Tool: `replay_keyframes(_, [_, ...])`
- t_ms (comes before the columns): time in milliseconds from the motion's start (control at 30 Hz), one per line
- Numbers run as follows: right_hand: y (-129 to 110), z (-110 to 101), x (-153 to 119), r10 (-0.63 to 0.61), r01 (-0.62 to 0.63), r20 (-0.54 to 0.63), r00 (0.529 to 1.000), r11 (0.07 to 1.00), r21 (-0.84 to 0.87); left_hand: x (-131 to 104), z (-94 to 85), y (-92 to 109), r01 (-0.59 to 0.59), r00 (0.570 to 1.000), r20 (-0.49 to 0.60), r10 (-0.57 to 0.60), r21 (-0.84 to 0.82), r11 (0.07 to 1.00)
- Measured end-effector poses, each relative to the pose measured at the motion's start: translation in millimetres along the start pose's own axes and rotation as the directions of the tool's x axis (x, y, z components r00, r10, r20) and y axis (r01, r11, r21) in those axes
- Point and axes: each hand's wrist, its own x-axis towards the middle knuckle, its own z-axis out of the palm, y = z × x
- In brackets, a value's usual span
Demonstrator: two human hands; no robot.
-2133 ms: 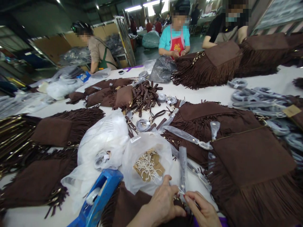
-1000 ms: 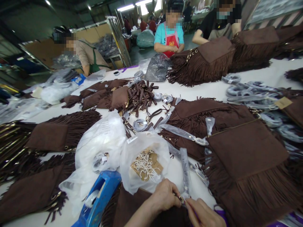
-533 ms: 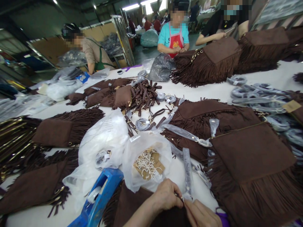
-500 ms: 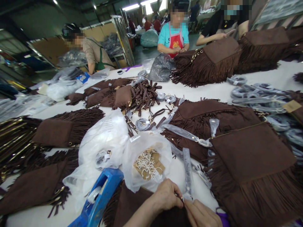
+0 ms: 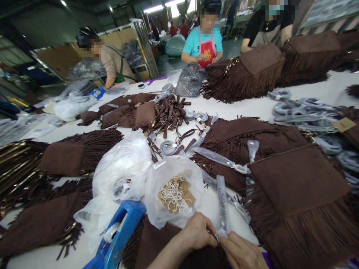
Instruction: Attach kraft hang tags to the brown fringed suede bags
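My left hand (image 5: 197,232) is closed in a pinch at the top edge of a brown fringed bag (image 5: 155,243) lying in front of me. A small metal fitting (image 5: 215,237) shows at its fingertips. My right hand (image 5: 243,251) meets it there, thumb and fingers pressed together. Up from the right fingertips runs a strap in clear plastic (image 5: 222,203), its lower end partly hidden by the fingers. Just beyond my left hand stands an open white plastic bag (image 5: 153,194) with cardboard tags on white strings (image 5: 176,196) inside.
A blue tape dispenser (image 5: 123,228) stands left of my forearm, beside a crumpled white plastic bag (image 5: 123,160). Larger fringed bags (image 5: 300,183) lie at right. Loose brown straps (image 5: 174,116) are heaped mid-table. Several co-workers (image 5: 206,41) are across the table.
My right hand has turned slightly, and its fingers have shifted up a little at the fitting. My left hand keeps its place. Across the table, a co-worker's forearm has drawn back behind the bags.
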Motion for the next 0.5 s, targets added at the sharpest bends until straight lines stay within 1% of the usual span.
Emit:
replay_keyframes(133, [3.4, -2.0, 2.2, 0.017, -0.016, 0.024, 1.0, 0.999, -0.035, -1.5, -0.6, 1.5, 0.009, 1.0, -0.007, -0.009, 0.029, 1.0])
replay_keyframes(200, [4.7, 2.6, 2.6, 0.046, -0.045, 0.022, 0.999, 0.998, -0.035, -2.3, -0.7, 2.1, 0.013, 1.0, -0.01, -0.013, 0.046, 0.999])
replay_keyframes(300, [4.5, 14.6, 3.2, 0.133, -0.133, -0.006, 0.991, 0.991, 0.002, -4.4, -1.0, 3.9, 0.018, 1.0, -0.016, -0.017, 0.074, 0.997])
replay_keyframes(367, [3.1, 21.2, 4.7, 0.23, -0.23, -0.004, 0.973, 0.973, 0.013, -6.7, -1.1, 5.4, 0.019, 1.0, -0.026, -0.017, 0.095, 0.995])
replay_keyframes(400, [2.1, 22.9, 6.0, 0.284, -0.285, 0.02, 0.959, 0.959, 0.014, -8.0, -1.2, 5.9, 0.019, 0.999, -0.034, -0.015, 0.103, 0.994])
replay_keyframes(500, [-1.0, 21.3, 10.8, 0.405, -0.414, 0.141, 0.903, 0.909, 0.038, -11.5, -1.9, 6.0, 0.002, 0.999, -0.043, 0.0, 0.054, 0.999])
